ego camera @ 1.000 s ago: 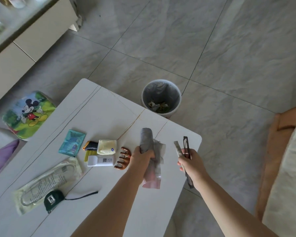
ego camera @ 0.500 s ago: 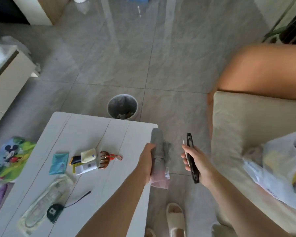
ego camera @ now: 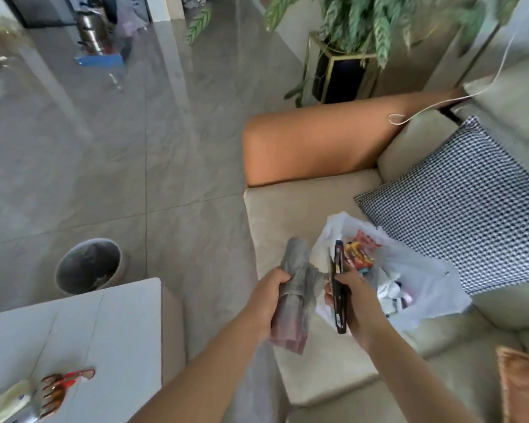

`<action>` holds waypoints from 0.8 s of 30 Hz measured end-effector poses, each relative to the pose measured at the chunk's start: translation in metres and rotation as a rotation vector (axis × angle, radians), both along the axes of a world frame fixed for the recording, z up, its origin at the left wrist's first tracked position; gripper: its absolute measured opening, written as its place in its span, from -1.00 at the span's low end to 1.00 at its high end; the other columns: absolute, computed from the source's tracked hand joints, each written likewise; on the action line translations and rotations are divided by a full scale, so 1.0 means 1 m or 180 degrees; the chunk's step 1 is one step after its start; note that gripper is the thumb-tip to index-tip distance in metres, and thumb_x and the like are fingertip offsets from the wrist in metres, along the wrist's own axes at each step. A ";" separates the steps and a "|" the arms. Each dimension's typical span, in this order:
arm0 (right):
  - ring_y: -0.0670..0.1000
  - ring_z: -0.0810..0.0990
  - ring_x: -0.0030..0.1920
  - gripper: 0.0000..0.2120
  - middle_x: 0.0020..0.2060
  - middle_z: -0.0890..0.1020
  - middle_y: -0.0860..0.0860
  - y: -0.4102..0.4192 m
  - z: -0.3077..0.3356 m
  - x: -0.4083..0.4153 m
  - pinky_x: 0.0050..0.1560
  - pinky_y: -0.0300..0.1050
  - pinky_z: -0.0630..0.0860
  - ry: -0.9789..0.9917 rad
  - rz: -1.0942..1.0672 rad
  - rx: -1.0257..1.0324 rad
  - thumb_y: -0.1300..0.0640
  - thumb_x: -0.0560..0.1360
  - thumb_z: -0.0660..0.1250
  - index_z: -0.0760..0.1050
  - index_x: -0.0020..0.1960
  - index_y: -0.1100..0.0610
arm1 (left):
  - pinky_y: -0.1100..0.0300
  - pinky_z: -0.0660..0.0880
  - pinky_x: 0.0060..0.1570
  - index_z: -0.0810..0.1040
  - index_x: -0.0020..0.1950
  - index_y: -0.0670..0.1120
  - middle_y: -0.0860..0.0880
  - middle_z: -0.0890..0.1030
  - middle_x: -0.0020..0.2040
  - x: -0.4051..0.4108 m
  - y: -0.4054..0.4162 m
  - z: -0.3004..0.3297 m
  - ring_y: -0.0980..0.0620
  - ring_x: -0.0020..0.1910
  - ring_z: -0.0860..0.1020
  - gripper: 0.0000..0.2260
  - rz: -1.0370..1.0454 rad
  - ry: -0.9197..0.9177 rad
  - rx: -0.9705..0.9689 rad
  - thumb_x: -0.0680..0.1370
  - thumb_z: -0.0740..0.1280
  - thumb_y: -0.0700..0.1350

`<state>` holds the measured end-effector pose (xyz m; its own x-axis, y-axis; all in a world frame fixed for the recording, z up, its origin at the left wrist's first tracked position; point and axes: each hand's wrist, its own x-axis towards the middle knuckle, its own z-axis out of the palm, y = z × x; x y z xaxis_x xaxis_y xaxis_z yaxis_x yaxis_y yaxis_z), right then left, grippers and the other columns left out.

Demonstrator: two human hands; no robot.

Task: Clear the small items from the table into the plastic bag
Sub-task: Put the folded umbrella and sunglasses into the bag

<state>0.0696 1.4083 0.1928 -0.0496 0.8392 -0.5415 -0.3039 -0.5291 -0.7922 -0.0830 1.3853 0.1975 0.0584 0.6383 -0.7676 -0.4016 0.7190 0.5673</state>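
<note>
No writing can be read. A grey roll is gripped by the left hand, a black clip by the right hand, beside the plastic bag lying on the sofa; a claw clip is left on the table.

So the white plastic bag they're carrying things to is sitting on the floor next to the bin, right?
Not quite. The head view shows the white plastic bag lying on the beige sofa, beside the checked cushion. The bin stands apart on the floor by the table.
</note>
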 end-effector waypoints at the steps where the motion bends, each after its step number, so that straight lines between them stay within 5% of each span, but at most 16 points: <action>1: -0.02 0.41 -0.45 -0.79 -0.40 0.43 0.06 0.006 0.002 0.017 -0.44 -0.22 0.42 -0.0078 -0.0092 -0.0011 0.33 0.52 0.08 0.45 0.00 0.17 | 0.16 0.47 -0.25 0.55 -0.10 -0.11 -0.14 0.56 -0.29 0.016 0.008 0.002 -0.07 -0.35 0.52 -0.81 -0.0080 -0.0004 0.0025 0.50 0.19 -0.07; 4: 0.01 0.44 -0.40 -0.81 -0.35 0.45 0.09 0.028 -0.002 0.062 -0.42 -0.18 0.43 -0.0752 -0.0185 -0.0071 0.28 0.51 0.13 0.48 0.03 0.24 | 0.18 0.45 -0.28 0.54 -0.14 -0.10 -0.14 0.55 -0.29 0.062 0.031 0.002 -0.05 -0.34 0.51 -0.87 -0.0315 0.0141 0.0187 0.48 0.21 -0.11; 8: 0.02 0.45 -0.38 -0.87 -0.39 0.48 0.07 0.062 -0.025 0.097 -0.37 -0.19 0.39 -0.1140 -0.0187 -0.0428 0.34 0.47 0.22 0.48 -0.18 0.18 | 0.14 0.42 -0.16 0.52 -0.09 -0.07 -0.17 0.54 -0.13 0.109 0.064 -0.017 -0.06 -0.20 0.51 -0.91 -0.0770 0.0571 0.0415 0.47 0.24 -0.12; 14: 0.17 0.58 -0.14 -0.83 -0.23 0.60 0.16 0.099 -0.078 0.119 0.05 0.03 0.52 -0.1416 0.0184 -0.0957 0.35 0.39 0.35 0.49 -0.03 0.21 | 0.11 0.47 0.02 0.32 0.42 -0.06 -0.10 0.53 0.22 0.140 0.100 -0.065 -0.07 0.06 0.54 -0.62 -0.0999 0.1486 0.0421 0.60 0.21 -0.07; 17: 0.22 0.60 -0.07 -0.80 -0.20 0.59 0.20 0.112 -0.086 0.123 0.11 0.10 0.53 -0.1788 0.0271 -0.1038 0.28 0.39 0.37 0.47 -0.01 0.29 | 0.17 0.46 -0.01 0.25 0.46 -0.05 -0.07 0.51 0.24 0.147 0.112 -0.087 -0.01 0.01 0.51 -0.58 -0.1241 0.1952 0.0366 0.60 0.20 -0.08; 20: 0.16 0.52 -0.17 -0.88 -0.30 0.49 0.12 0.122 -0.085 0.125 -0.07 -0.01 0.52 -0.1892 0.0267 -0.0879 0.32 0.47 0.29 0.38 -0.02 0.27 | 0.09 0.45 0.24 0.19 0.50 -0.02 -0.05 0.46 0.34 0.151 0.121 -0.103 -0.05 0.23 0.50 -0.52 -0.1266 0.2264 0.0485 0.60 0.22 -0.11; 24: 0.16 0.50 -0.01 -0.77 -0.16 0.49 0.13 0.124 -0.089 0.127 0.22 0.17 0.47 -0.1728 0.0244 -0.0780 0.34 0.51 0.21 0.35 0.16 0.26 | 0.12 0.38 0.30 0.05 0.55 0.06 0.01 0.35 0.44 0.155 0.123 -0.113 -0.05 0.36 0.40 -0.45 -0.1357 0.2305 0.0602 0.60 0.19 -0.11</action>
